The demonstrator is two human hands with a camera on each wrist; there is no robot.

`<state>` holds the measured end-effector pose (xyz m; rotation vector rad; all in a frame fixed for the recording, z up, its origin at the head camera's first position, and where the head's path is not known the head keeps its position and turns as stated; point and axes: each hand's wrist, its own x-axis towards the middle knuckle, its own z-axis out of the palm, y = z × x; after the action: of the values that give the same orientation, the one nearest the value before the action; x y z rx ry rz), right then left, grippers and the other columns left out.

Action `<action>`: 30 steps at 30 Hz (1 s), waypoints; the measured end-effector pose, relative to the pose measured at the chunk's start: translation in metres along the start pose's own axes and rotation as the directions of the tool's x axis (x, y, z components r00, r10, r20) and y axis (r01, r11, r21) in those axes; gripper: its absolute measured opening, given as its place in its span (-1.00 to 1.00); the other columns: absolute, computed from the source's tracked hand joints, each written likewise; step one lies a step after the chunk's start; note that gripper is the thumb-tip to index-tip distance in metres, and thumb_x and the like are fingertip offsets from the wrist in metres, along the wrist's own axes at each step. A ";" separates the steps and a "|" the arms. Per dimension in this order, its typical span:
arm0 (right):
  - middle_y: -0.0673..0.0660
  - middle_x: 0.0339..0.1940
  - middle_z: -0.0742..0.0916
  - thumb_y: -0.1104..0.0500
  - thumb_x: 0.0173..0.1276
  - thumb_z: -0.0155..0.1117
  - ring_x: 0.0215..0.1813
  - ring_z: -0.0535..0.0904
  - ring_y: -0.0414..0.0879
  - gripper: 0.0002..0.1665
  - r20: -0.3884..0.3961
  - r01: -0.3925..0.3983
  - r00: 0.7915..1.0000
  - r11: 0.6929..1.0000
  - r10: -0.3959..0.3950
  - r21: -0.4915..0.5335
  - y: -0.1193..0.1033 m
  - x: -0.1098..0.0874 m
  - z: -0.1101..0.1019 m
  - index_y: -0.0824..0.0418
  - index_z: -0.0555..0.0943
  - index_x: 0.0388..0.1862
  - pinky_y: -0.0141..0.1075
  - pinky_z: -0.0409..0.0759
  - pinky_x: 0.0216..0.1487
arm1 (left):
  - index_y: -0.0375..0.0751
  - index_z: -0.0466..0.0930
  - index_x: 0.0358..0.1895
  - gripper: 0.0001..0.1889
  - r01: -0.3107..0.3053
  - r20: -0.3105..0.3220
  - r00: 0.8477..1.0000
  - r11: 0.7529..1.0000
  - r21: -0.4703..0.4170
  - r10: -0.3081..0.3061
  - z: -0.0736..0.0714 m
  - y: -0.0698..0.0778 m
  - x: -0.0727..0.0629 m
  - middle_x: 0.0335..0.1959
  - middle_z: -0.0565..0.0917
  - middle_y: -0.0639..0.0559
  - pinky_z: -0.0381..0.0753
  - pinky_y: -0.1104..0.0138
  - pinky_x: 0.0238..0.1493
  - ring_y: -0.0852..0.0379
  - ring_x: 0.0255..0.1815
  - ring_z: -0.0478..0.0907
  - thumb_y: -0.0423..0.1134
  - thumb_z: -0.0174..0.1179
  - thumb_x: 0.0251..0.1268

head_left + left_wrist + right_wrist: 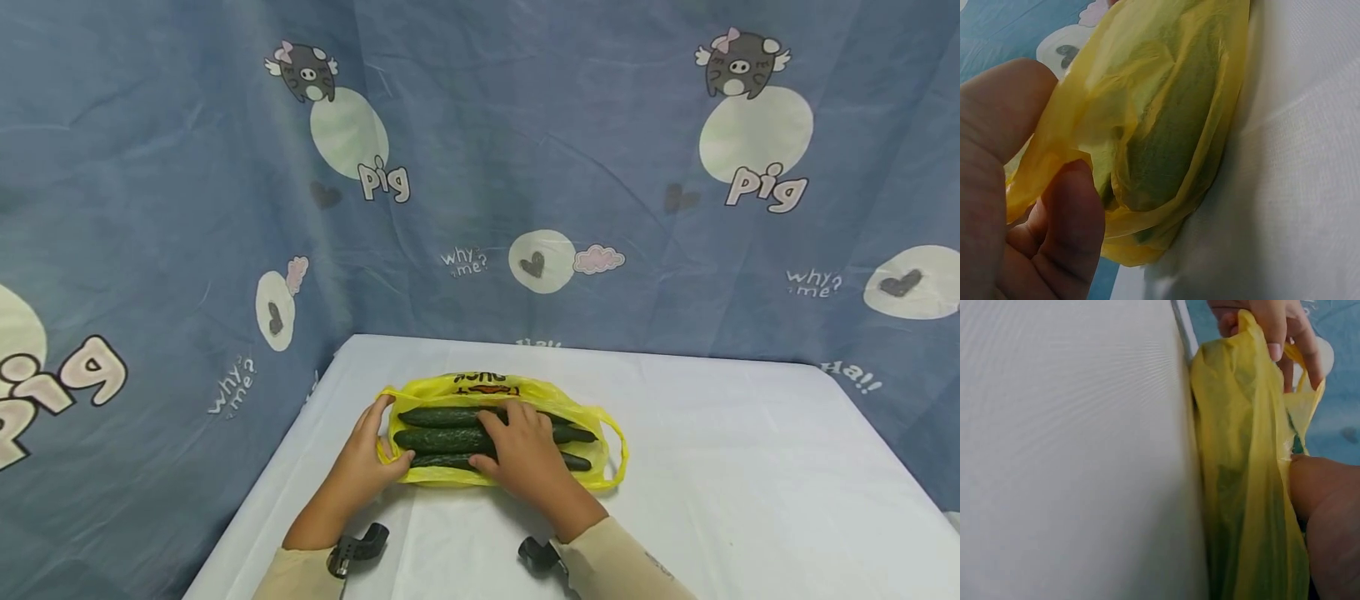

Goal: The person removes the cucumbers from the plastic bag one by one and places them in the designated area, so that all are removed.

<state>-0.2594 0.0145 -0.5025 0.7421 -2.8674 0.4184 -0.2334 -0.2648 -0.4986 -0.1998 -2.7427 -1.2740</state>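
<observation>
A yellow plastic bag point(555, 395) lies on its side with its mouth spread toward me. Inside are dark green cucumbers, three of them visible lengthwise, with the middle cucumber point(442, 440) between the other two. My left hand point(363, 460) pinches the bag's left end near its handle; the left wrist view shows thumb and fingers point(1072, 219) around the thin film. My right hand point(528, 454) reaches into the mouth and grips the middle cucumber, its fingers over the far side and thumb on the near side. The right wrist view hides those fingertips behind the bag.
A white-covered table point(735, 467) carries the bag near its left part. The bag's right handle loop point(621, 454) sticks out to the right. Blue patterned cloth point(450, 167) hangs behind and to the left. Black wrist mounts point(360, 546) project from both sleeves.
</observation>
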 end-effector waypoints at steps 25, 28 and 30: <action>0.00 0.07 0.63 -0.49 0.39 0.21 0.17 0.54 0.00 -0.29 -0.111 -0.019 0.994 0.998 0.012 -0.064 -0.002 -0.001 0.011 0.01 0.64 0.19 0.00 0.49 0.11 | 0.04 -0.07 0.71 0.07 -0.015 0.016 1.000 1.000 0.003 0.015 0.003 -0.002 0.001 0.60 0.19 -0.17 0.57 0.29 -0.51 0.14 -0.42 0.45 -0.29 0.48 0.26; -0.01 0.06 0.64 -0.48 0.41 0.17 0.13 0.54 0.01 -0.33 -0.108 -0.006 0.994 0.998 -0.002 -0.068 -0.001 -0.003 0.013 -0.03 0.63 0.16 -0.03 0.46 0.05 | 0.02 -0.06 0.71 0.07 -0.017 0.014 1.000 1.000 0.009 0.017 0.004 -0.003 0.000 0.60 0.20 -0.17 0.56 0.30 -0.50 0.15 -0.42 0.44 -0.29 0.48 0.25; -0.02 0.04 0.64 -0.48 0.41 0.17 0.09 0.53 0.01 -0.35 -0.108 -0.002 0.994 0.998 -0.006 -0.069 -0.001 -0.003 0.014 -0.05 0.63 0.15 -0.04 0.44 0.01 | 0.01 -0.05 0.70 0.07 -0.012 0.012 1.000 1.000 0.013 0.012 0.005 -0.003 0.000 0.59 0.21 -0.17 0.56 0.30 -0.49 0.15 -0.42 0.44 -0.30 0.48 0.25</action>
<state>-0.2570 0.0108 -0.5158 0.6882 -2.7644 0.3469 -0.2344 -0.2629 -0.5042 -0.2235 -2.7552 -1.2551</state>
